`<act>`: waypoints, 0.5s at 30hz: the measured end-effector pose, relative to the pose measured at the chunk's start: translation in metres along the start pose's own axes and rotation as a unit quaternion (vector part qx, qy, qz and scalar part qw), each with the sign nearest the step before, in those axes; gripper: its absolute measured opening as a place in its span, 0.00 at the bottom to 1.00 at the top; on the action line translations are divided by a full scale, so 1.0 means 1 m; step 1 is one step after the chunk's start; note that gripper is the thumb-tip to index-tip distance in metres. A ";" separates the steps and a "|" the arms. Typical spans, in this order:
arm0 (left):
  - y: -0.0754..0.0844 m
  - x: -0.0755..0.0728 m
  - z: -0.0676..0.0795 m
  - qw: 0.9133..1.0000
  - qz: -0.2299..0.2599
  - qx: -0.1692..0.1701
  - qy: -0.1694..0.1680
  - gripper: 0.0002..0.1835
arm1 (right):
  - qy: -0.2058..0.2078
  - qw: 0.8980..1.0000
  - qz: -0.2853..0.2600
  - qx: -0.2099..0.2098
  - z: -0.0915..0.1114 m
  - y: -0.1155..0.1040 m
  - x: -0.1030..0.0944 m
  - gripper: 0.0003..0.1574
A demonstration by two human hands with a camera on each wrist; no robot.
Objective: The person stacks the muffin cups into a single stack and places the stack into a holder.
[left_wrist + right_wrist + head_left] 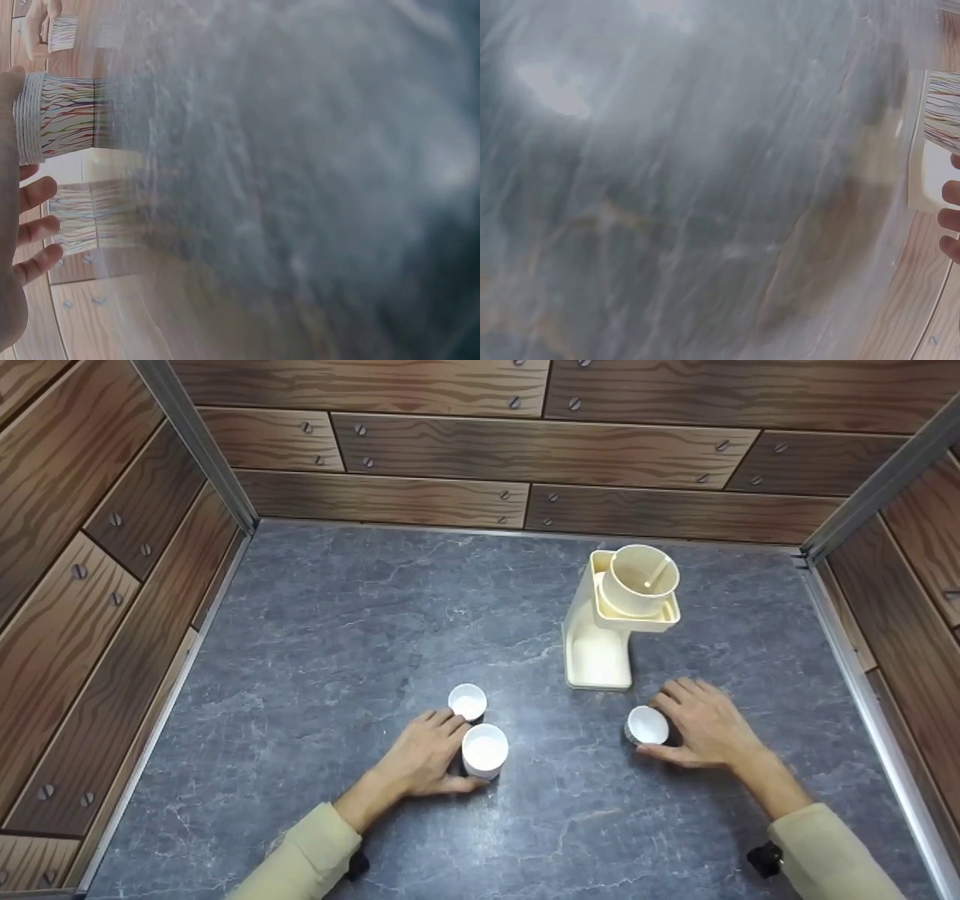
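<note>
My left hand holds a small white paper cup stack, thumb on the near side and index finger on the far side. Several rims show nested together, above coloured wavy lines. Just behind it stands a single white paper cup, close to my left fingertips. Over on the right, my right hand grips another paper cup between thumb and fingers. That cup shows at the right wrist view's edge, with only fingertips in sight. All cups stand upright on the table.
A cream stand with a round, open-topped holder rises behind the right-hand cup; a thin stick lies inside the holder. Wood-patterned walls enclose the dark marbled tabletop at the back and sides.
</note>
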State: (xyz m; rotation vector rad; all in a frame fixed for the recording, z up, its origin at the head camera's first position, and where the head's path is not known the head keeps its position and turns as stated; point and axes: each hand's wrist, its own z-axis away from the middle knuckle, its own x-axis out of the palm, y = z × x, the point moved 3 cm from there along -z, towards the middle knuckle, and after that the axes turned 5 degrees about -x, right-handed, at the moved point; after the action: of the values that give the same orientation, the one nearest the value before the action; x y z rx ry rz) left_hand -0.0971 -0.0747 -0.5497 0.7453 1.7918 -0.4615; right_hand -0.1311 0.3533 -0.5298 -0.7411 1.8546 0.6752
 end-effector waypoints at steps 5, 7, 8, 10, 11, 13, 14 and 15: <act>0.000 0.000 0.000 1.000 0.001 0.001 0.003 0.42 | 0.011 1.000 -0.003 -0.014 -0.011 -0.006 -0.001 0.47; 0.000 -0.001 0.000 1.000 0.001 -0.001 0.003 0.42 | 0.015 1.000 -0.006 -0.018 -0.015 -0.008 -0.002 0.47; 0.000 -0.001 0.000 1.000 0.001 -0.001 0.003 0.42 | 0.018 1.000 -0.007 -0.019 -0.017 -0.009 -0.002 0.47; 0.000 -0.001 0.000 1.000 0.000 -0.003 0.001 0.42 | 0.022 0.999 -0.008 -0.023 -0.021 -0.012 -0.002 0.47; 0.000 -0.001 0.000 1.000 0.000 -0.004 0.000 0.42 | 0.025 0.999 -0.009 -0.024 -0.023 -0.013 -0.002 0.47; 0.001 -0.002 0.000 1.000 0.001 -0.006 -0.004 0.42 | 0.029 0.999 -0.009 -0.029 -0.027 -0.016 -0.003 0.47; 0.001 -0.002 0.000 1.000 0.001 -0.006 -0.007 0.42 | 0.030 0.999 -0.010 -0.031 -0.029 -0.017 -0.003 0.47; 0.001 -0.002 0.000 1.000 0.001 -0.007 -0.010 0.43 | 0.030 0.999 -0.011 -0.032 -0.031 -0.019 -0.004 0.47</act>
State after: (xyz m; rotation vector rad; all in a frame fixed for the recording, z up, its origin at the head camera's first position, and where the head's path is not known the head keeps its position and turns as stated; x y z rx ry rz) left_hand -0.0962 -0.0745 -0.5477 0.7311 1.7740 -0.4527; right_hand -0.1343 0.3190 -0.5177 -0.8300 1.8843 0.7090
